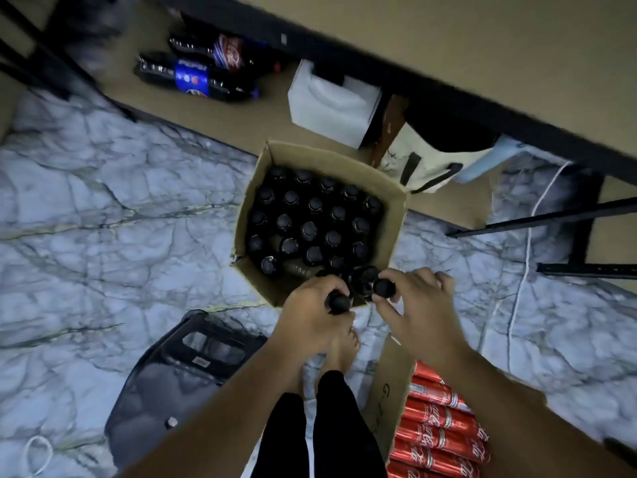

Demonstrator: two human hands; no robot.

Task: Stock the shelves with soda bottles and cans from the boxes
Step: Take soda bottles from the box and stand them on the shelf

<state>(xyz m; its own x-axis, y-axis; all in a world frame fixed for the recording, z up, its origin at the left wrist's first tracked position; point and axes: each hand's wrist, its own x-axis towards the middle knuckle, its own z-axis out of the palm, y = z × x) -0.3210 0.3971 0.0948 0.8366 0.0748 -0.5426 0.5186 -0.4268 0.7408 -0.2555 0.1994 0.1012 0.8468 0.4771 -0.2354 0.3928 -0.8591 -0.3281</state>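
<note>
1. Two hands, each closed on one bottle cap: left hand (315,313), right hand (418,307), at the near edge of the box (396,215).
2. Bottles (312,229) stand upright, long axis vertical.
3. Shelf (262,115) lies beyond the hands, past the box; both hands look equally near.

Tightly packed bottles (310,219), box (396,222) walls

Marble-pattern floor (103,236) carries open cardboard box (393,219) w/ dark-capped bottles, second box (389,391) w/ red cans (444,422), black crate (179,374), white cord (527,257). Low brown shelf board (269,122) holds 2 soda bottles (193,77) lying flat, white box (331,101), cream bag (424,160).
</note>
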